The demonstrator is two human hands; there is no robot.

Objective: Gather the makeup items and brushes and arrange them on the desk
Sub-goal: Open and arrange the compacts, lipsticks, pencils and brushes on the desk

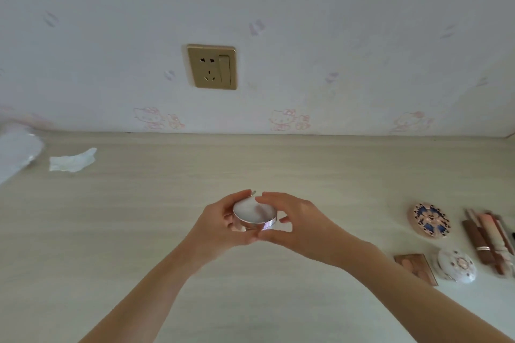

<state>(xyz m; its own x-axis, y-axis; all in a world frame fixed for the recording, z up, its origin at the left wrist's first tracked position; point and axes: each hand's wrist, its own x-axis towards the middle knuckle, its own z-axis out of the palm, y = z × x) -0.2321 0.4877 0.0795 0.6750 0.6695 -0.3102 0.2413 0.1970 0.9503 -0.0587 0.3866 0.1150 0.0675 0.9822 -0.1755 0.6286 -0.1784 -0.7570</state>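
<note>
Both hands meet at frame centre, above the pale wood desk [139,231], sharing one round silver compact [254,216] w/ a white top. Left hand [220,227] cups it from the left: fingers curled round the far rim, thumb at the near side, gripping. Right hand [292,224] comes in from the right, fingers arched over the top edge, thumb under the near edge; it pinches the compact too. Whether the compact touches the desk can't be told; it looks held just above it. A thin bit sticks up at its far rim, too small to ID.

Nothing sits betw. the hands and the other items; bare desk all round them.

Right side of frame, well apart from the hands: a round compact w/ blue-and-pink patterned lid [430,220]; just right of it a bundle of brown and pink sticks [486,239] lying lengthwise, partly cut by the frame edge. Lower right: a brown square palette [416,266], partly behind the right forearm, and touching or just beside it a white domed compact [457,264] w/ small decorations.

Upper left of desk: a crumpled white tissue [73,160], and at the far-left edge a white blurred object [18,152], unclear what.

Back wall: pale cartoon-cat wallpaper [289,119], gold socket-and-switch plate [212,67] above centre.
</note>
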